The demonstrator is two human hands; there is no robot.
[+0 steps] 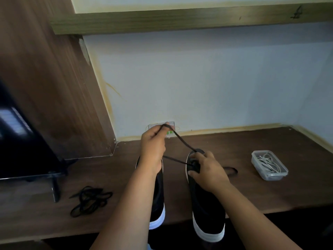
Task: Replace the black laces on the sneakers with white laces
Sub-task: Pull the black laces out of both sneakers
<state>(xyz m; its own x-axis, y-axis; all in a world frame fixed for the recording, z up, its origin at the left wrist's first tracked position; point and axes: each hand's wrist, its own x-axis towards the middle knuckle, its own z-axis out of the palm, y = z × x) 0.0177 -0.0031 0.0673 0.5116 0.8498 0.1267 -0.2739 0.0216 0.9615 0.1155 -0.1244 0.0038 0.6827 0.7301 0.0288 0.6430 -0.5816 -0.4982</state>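
While unlacing: left hand (153, 141) pinches the black lace (182, 142) raised; right hand (205, 170) grips the right sneaker (207, 210).
Next: free remaining eyelets (judged), then white laces (268, 164) from the tub.

Two black sneakers with white soles stand side by side at the bottom centre of the frame, toes pointing away: the left sneaker (159, 192) (half hidden by an arm) and the right sneaker (205, 201). A black lace (182, 141) rises taut from the right sneaker's front eyelets up toward the frame's middle. A loose pile of black lace (91, 200) lies lower left. White laces (269, 164) sit coiled in a clear tub at right
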